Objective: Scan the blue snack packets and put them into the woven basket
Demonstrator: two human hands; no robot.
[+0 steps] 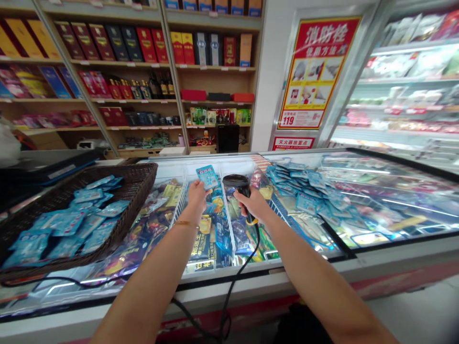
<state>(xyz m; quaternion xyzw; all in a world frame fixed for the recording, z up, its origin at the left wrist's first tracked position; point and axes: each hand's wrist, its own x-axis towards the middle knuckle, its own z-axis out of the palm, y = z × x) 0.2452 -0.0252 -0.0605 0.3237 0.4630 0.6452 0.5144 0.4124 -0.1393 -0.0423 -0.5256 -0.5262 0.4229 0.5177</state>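
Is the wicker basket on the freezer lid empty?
No, the wicker basket holds many blue packets, left of the left hand.

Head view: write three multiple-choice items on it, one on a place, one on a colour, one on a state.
1. Where does the loose pile of packets lie?
A. on the freezer's glass lid
B. on the floor
C. on a wooden shelf

2. What colour is the packet in the left hand?
A. red
B. light blue
C. black

3. What is the right hand doing with the scanner?
A. gripping its handle
B. hovering clear of it
C. pressing it flat on the glass

Answers:
1 A, the pile rests on the glass lid, right of the hands.
2 B, it matches those in the wicker basket.
3 A, the fingers wrap the handle and the cable hangs below.
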